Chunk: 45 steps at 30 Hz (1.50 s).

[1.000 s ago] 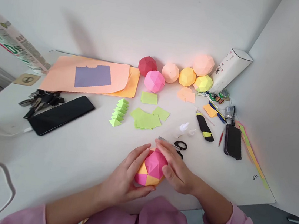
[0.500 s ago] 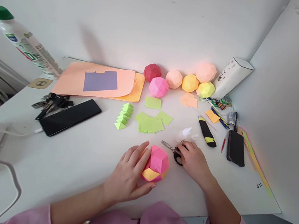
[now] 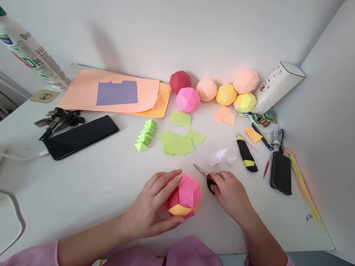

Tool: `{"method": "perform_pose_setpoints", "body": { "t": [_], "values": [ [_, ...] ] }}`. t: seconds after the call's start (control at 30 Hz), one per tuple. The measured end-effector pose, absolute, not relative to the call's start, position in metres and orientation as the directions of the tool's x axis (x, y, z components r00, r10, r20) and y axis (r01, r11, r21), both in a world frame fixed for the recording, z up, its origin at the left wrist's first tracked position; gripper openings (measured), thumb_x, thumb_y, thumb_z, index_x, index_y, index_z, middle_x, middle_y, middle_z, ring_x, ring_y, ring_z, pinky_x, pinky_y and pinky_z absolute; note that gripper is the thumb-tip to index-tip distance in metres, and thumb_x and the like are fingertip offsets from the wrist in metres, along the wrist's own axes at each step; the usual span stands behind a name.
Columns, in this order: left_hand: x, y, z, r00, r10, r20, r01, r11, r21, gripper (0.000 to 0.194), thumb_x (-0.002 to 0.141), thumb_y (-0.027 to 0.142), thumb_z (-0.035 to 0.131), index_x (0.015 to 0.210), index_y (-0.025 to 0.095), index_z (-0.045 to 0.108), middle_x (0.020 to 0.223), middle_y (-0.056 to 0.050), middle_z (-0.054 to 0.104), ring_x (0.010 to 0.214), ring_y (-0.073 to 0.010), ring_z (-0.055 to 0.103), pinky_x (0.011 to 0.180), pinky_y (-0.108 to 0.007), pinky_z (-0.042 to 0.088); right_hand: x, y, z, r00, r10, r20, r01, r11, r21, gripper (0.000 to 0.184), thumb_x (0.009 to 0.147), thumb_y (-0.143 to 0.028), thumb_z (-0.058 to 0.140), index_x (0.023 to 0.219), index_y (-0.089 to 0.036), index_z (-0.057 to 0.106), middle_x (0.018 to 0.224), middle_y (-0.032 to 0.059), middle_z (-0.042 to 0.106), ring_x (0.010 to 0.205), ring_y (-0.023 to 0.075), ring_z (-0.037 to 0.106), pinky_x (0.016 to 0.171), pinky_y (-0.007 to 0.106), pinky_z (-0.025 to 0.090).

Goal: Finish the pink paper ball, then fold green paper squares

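Observation:
A pink and orange folded paper ball (image 3: pixel 186 195) sits at the near edge of the white desk (image 3: pixel 99 183). My left hand (image 3: pixel 151 204) cups its left side, fingers wrapped round it. My right hand (image 3: pixel 230 194) lies just right of the ball, fingers closed over the black handles of small scissors (image 3: pixel 204 175), whose blades point left and away. A white glue bottle (image 3: pixel 218 157) lies just beyond.
Several paper balls (image 3: pixel 187 99) line the back wall beside a white carton (image 3: pixel 279 86). Green paper squares (image 3: pixel 179 144) and folded green units (image 3: pixel 145 135) lie mid-desk. A black phone (image 3: pixel 80 136), keys (image 3: pixel 58 117), orange sheets (image 3: pixel 116 93), a cutter (image 3: pixel 246 154) and another phone (image 3: pixel 281 171) surround them.
My right hand left the ball, went right to the scissors and closed on their handles. My left hand stays on the ball, which has turned a little.

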<state>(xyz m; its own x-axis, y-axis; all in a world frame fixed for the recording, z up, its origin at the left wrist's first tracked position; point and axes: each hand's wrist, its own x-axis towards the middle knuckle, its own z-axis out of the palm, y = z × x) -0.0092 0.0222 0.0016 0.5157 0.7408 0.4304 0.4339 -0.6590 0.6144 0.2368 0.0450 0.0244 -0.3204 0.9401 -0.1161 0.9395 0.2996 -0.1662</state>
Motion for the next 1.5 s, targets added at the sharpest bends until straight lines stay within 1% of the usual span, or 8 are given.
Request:
{"method": "perform_pose_setpoints", "body": {
  "t": [0.1,0.2,0.3,0.37,0.5,0.77,1.0,1.5],
  "values": [
    [-0.009,0.022,0.001,0.518,0.742,0.426,0.475,-0.664,0.578,0.088,0.076,0.045,0.066,0.147,0.022,0.019,0.136,-0.019,0.043,0.117,-0.0349,0.045,0.093,-0.053,0.041,0.24,0.044,0.03,-0.288,0.95,-0.121,0.939,0.254,-0.234,0.026,0.081,-0.006,0.051,0.098,-0.017,0.067,0.089,0.0081,0.064,0.083,0.0215,0.061,0.069,0.032,0.049],
    [-0.009,0.022,0.002,0.53,0.726,0.438,0.446,-0.678,0.585,0.087,0.076,0.044,0.067,0.145,0.021,0.02,0.138,-0.02,0.04,0.126,-0.0385,0.037,0.099,-0.057,0.037,0.245,0.044,0.035,-0.249,0.962,-0.108,0.835,0.157,-0.528,0.022,0.082,-0.012,0.051,0.097,-0.019,0.065,0.093,0.0066,0.063,0.076,0.0168,0.061,0.065,0.029,0.05],
    [-0.009,0.022,0.005,0.57,0.695,0.438,0.373,-0.695,0.615,0.082,0.079,0.034,0.065,0.145,0.021,0.019,0.145,-0.021,0.031,0.135,-0.0382,0.029,0.103,-0.056,0.035,0.252,0.044,0.041,-0.301,0.934,-0.191,0.463,-0.032,-0.886,0.021,0.087,-0.025,0.051,0.105,-0.018,0.06,0.095,0.007,0.061,0.075,0.0153,0.06,0.062,0.029,0.052],
    [-0.009,0.022,0.006,0.595,0.68,0.428,0.338,-0.695,0.634,0.081,0.08,0.029,0.064,0.145,0.022,0.018,0.144,-0.021,0.033,0.134,-0.0358,0.033,0.102,-0.053,0.038,0.256,0.044,0.045,-0.437,0.878,-0.193,0.191,-0.119,-0.974,0.035,0.089,-0.041,0.051,0.116,-0.018,0.055,0.099,0.009,0.059,0.076,0.0156,0.059,0.066,0.032,0.053],
    [-0.01,0.023,0.006,0.571,0.706,0.42,0.35,-0.672,0.653,0.081,0.078,0.026,0.063,0.145,0.023,0.018,0.138,-0.02,0.038,0.128,-0.0351,0.04,0.098,-0.052,0.043,0.257,0.042,0.054,-0.619,0.782,-0.069,-0.012,-0.097,-0.995,0.065,0.076,-0.06,0.062,0.128,-0.022,0.051,0.108,0.0108,0.052,0.078,0.0158,0.054,0.069,0.034,0.051],
    [-0.007,0.017,0.003,0.508,0.766,0.395,0.35,-0.602,0.718,0.087,0.072,0.023,0.067,0.144,0.026,0.019,0.127,-0.016,0.031,0.127,-0.0347,0.036,0.096,-0.052,0.045,0.243,0.031,0.063,-0.32,0.939,0.126,0.224,0.205,-0.953,0.019,0.088,-0.03,0.057,0.101,-0.021,0.068,0.091,0.0082,0.061,0.078,0.0167,0.061,0.061,0.028,0.05],
    [-0.006,0.016,0.001,0.398,0.815,0.422,0.502,-0.578,0.643,0.084,0.073,0.031,0.07,0.143,0.028,0.022,0.126,-0.015,0.03,0.118,-0.0332,0.042,0.091,-0.054,0.047,0.237,0.013,0.077,-0.284,0.957,0.055,0.347,0.156,-0.925,0.017,0.087,-0.028,0.055,0.094,-0.018,0.068,0.072,0.0047,0.063,0.047,0.0088,0.052,0.037,0.019,0.036],
    [-0.01,0.019,0.004,0.499,0.733,0.463,0.477,-0.678,0.559,0.085,0.075,0.034,0.069,0.144,0.023,0.02,0.132,-0.021,0.032,0.121,-0.0341,0.041,0.091,-0.05,0.047,0.245,0.019,0.078,-0.365,0.92,-0.146,0.32,-0.024,-0.947,0.022,0.088,-0.033,0.054,0.088,-0.015,0.066,0.072,0.005,0.06,0.06,0.0125,0.052,0.05,0.022,0.043]
  ]
}}
